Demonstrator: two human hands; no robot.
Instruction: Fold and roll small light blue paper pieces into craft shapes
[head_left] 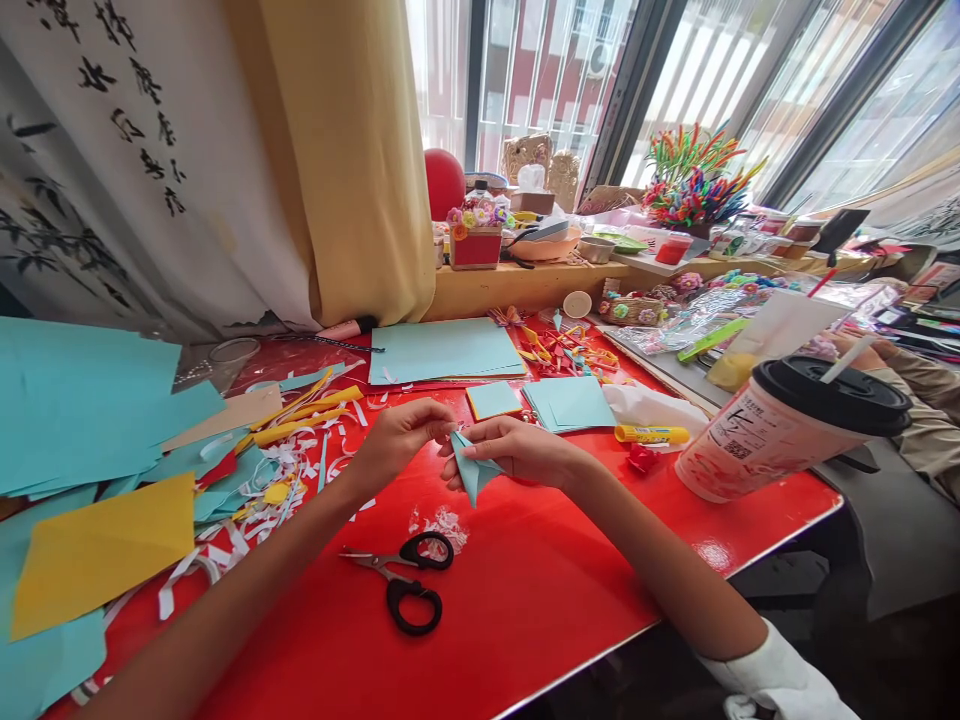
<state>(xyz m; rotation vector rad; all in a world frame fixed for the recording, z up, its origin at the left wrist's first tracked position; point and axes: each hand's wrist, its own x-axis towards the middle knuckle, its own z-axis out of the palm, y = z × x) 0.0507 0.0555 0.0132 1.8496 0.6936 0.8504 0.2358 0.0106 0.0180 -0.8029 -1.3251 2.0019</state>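
Observation:
A small light-blue origami figure with pointed flaps is held above the red table. My right hand grips it from the right, thumb and fingers closed on its folds. At its upper left point, my left hand pinches with thumb and forefinger; the fingertips partly hide that tip. Below the hands lie scissors with black handles, their blades towards the left. Just beyond the hands are a small stack of square blue sheets and another stack of blue squares.
Large blue sheets, a yellow sheet and paper scraps cover the left side. A lidded drink cup stands at the right, near a yellow glue stick. Another person's sleeve shows at the far right.

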